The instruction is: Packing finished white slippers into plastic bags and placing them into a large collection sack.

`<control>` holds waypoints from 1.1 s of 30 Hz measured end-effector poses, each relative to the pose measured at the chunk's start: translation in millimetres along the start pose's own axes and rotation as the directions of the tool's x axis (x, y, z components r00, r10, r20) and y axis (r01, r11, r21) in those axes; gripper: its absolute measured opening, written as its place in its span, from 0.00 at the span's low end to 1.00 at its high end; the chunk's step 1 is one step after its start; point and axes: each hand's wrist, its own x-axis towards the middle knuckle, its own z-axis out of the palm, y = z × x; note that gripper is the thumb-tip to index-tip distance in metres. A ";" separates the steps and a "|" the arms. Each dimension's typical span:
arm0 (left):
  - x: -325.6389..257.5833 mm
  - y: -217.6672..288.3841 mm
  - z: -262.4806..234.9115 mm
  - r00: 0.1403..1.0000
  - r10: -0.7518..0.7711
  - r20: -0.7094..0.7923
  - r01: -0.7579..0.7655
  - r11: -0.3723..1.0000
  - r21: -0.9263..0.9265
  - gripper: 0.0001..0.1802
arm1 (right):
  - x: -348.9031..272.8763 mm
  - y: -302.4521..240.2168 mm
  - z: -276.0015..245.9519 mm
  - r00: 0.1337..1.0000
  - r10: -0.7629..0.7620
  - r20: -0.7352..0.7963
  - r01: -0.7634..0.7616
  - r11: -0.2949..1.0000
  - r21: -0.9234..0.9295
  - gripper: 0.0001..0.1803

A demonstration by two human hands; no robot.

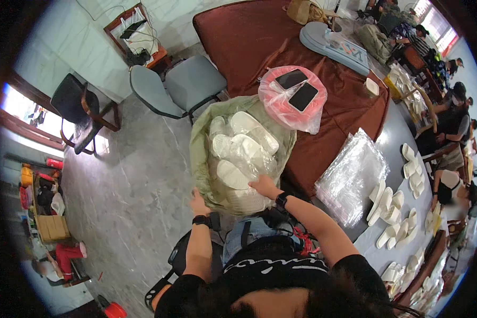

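black short-sleeved shirt, blue jeans, 2 black wristbands
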 end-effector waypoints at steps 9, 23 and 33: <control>-13.2 -12.0 -24.6 0.923 0.382 0.049 -0.366 0.830 0.420 0.15 | 29.3 -7.5 17.0 0.972 -0.050 0.231 0.010 0.985 0.171 0.41; 11.0 11.4 -16.8 0.959 0.276 0.070 -0.242 0.919 -0.311 0.16 | -34.9 49.6 9.7 0.774 -0.208 0.598 0.591 0.575 -0.566 0.27; -21.9 7.3 -25.0 0.940 0.178 0.291 -0.085 0.948 -0.305 0.19 | -48.5 48.7 16.8 0.631 -0.499 0.594 0.767 0.515 -0.382 0.13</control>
